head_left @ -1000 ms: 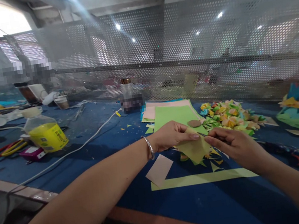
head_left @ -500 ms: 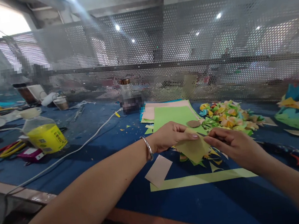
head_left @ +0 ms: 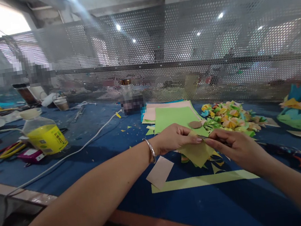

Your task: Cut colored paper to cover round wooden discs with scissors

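Observation:
My left hand [head_left: 178, 138] pinches a yellow-green piece of paper [head_left: 197, 153] between thumb and fingers, its lower corner hanging down. At the paper's upper right edge, my right hand [head_left: 230, 146] is closed around what look like small scissors [head_left: 201, 137]. Only a thin dark metal tip shows; the handles are hidden in the fingers. Beneath the held paper lie curved paper offcuts [head_left: 217, 168]. A pale pink paper piece [head_left: 161, 172] rests nearer my left wrist, overlapping a long light-green strip [head_left: 200, 181].
Behind my hands are stacked paper sheets [head_left: 173, 116] and a heap of folded paper flowers [head_left: 230, 118]. A jar [head_left: 127, 90] stands at the back, a yellow-labelled bottle [head_left: 46, 136] at left with a white cable [head_left: 87, 143]. A dark blue tool [head_left: 295, 157] lies right.
The metal tip now shows at the paper's edge between my hands. My left hand has tilted the paper slightly, and its lower corner hangs a little lower.

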`<move>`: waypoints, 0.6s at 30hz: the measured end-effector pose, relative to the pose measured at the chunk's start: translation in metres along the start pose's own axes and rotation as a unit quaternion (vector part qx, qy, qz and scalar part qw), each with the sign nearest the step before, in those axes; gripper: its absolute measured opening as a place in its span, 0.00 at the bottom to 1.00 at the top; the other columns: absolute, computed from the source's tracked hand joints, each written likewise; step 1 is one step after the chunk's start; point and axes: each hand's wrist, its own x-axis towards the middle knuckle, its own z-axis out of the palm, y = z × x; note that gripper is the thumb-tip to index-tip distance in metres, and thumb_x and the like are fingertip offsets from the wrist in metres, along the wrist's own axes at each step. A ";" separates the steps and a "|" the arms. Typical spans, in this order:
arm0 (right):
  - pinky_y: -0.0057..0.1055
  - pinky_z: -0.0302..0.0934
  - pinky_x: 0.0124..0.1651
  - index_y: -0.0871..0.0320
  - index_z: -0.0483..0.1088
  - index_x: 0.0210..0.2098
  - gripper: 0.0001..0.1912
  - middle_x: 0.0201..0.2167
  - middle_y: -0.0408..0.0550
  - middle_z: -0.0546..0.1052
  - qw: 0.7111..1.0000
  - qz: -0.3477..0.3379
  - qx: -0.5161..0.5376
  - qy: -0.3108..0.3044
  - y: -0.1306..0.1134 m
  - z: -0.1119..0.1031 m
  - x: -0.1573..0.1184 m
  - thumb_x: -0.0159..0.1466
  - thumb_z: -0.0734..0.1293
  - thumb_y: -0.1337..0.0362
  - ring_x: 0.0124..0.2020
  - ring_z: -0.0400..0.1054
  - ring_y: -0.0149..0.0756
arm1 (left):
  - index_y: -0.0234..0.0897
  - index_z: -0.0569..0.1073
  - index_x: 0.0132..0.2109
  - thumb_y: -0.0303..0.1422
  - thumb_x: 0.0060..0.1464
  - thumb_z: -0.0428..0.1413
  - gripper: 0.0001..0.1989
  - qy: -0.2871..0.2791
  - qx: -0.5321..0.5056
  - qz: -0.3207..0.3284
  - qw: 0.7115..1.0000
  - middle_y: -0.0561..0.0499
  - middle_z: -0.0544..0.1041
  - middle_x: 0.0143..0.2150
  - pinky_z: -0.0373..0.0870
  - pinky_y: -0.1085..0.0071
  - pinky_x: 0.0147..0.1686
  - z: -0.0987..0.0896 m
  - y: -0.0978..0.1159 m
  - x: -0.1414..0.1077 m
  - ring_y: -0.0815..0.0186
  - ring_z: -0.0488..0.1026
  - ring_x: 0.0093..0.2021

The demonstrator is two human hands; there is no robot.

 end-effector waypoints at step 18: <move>0.28 0.53 0.25 0.54 0.68 0.29 0.24 0.20 0.40 0.66 1.000 0.013 0.004 -0.005 0.000 -0.003 0.000 0.68 0.60 0.42 0.22 0.59 0.32 | 0.33 0.80 0.31 0.39 0.38 0.73 0.16 0.021 -0.035 0.001 0.999 0.52 0.77 0.29 0.67 0.73 0.33 -0.004 0.002 -0.001 0.71 0.72 0.29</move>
